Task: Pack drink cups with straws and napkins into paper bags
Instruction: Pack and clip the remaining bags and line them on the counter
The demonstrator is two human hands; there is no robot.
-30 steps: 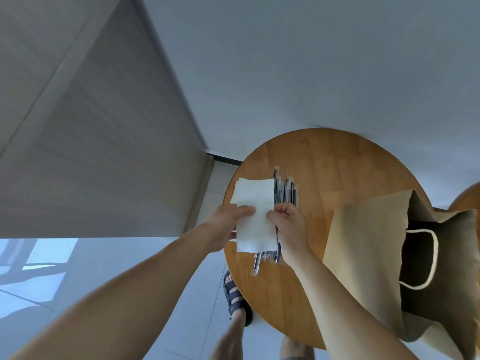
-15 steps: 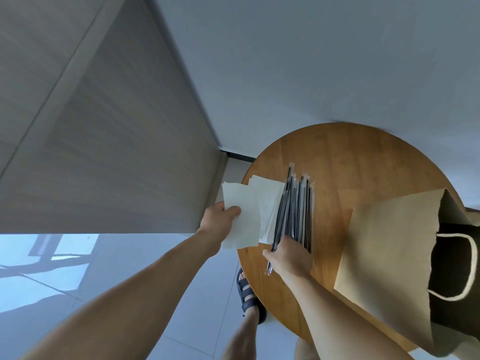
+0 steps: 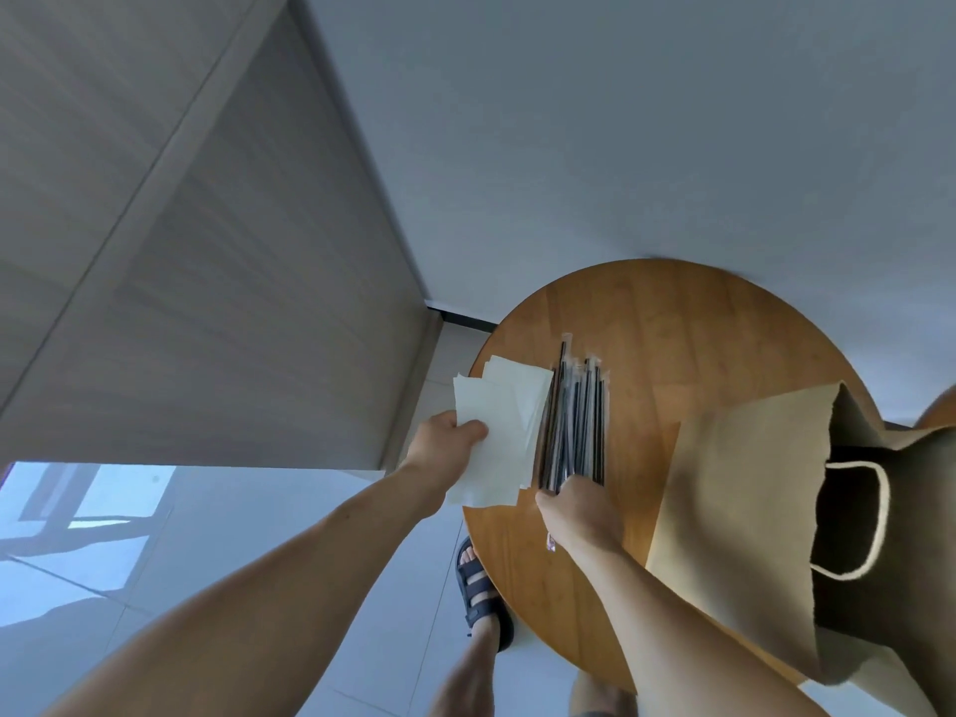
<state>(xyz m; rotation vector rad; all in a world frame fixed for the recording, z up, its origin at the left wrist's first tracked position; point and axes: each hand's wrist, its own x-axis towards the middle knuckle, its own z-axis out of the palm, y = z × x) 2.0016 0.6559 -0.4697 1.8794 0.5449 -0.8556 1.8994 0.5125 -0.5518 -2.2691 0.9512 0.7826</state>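
At the table's near left edge, soft white paper napkins [image 3: 499, 432] are pinched by the left hand [image 3: 449, 441], thumb on top, with the sheets overhanging the rim. Just beside them, a bundle of thin black straws [image 3: 575, 426] in clear wrappers is gripped at its near end by the curled fingers of the right hand [image 3: 580, 514]. Toward the right edge a creased brown paper bag [image 3: 740, 509] with a pale cord handle [image 3: 878, 520] is seen, mouth open; its dark inside cannot be read. The round table [image 3: 672, 323] is of smooth wood.
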